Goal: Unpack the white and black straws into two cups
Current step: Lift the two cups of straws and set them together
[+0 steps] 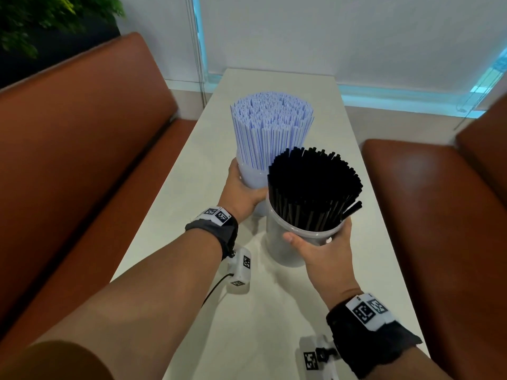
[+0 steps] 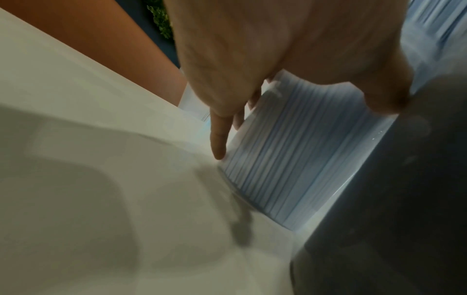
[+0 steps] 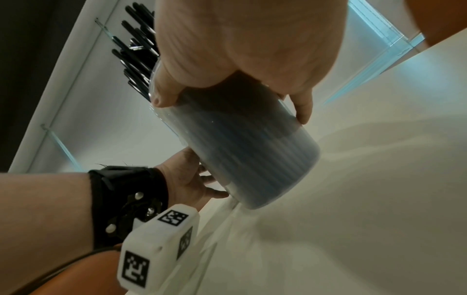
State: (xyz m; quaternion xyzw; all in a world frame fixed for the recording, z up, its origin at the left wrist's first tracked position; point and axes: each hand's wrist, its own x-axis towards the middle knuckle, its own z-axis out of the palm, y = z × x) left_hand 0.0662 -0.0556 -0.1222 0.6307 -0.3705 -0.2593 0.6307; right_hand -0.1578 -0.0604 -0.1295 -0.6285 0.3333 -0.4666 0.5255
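Two clear plastic cups stand side by side on the white table (image 1: 274, 311). The far cup (image 1: 252, 179) is packed with white straws (image 1: 271, 122) with blue stripes; my left hand (image 1: 242, 189) wraps around its left side, with fingers (image 2: 218, 137) on the wall of the cup (image 2: 290, 159). The near cup (image 1: 285, 242) holds black straws (image 1: 312, 185). My right hand (image 1: 323, 242) grips it just below the rim, thumb in front. In the right wrist view the same cup (image 3: 252, 151) is tilted, with its base just above the table, and black straws (image 3: 136, 49) stick out past the hand.
Brown leather benches run along the table on the left (image 1: 82, 160) and right (image 1: 439, 215). A white wall and window blind (image 1: 356, 37) close off the table's far end. A green plant (image 1: 41, 17) stands at the back left.
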